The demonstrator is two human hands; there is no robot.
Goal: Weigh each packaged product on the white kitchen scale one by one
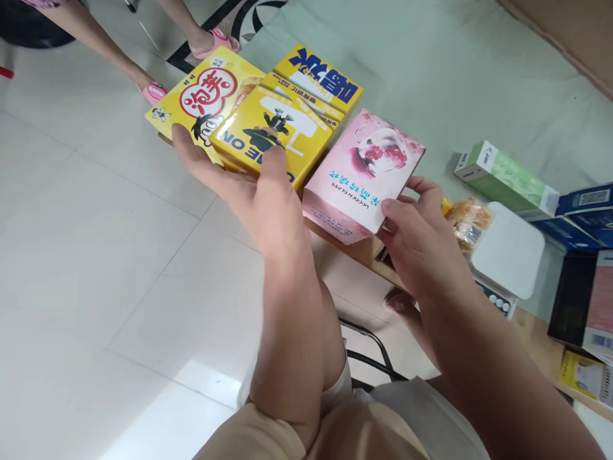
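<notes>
My left hand is closed at the near edge of a yellow box lettered in blue. Its thumb presses on the box top, and its fingers reach toward a flatter yellow snack box with a red oval and a cartoon face. That snack box lies to the left, partly under the hand. My right hand grips the near right corner of a pink carton printed with a glass cup, thumb on top and fingers along the side. The pink carton sits close to the yellow box's right side.
A pale green cloth covers the table. To the right are a green-and-white box, a white scale, a wrapped snack and dark blue boxes. A person's pink-shod foot shows beyond the table's left end.
</notes>
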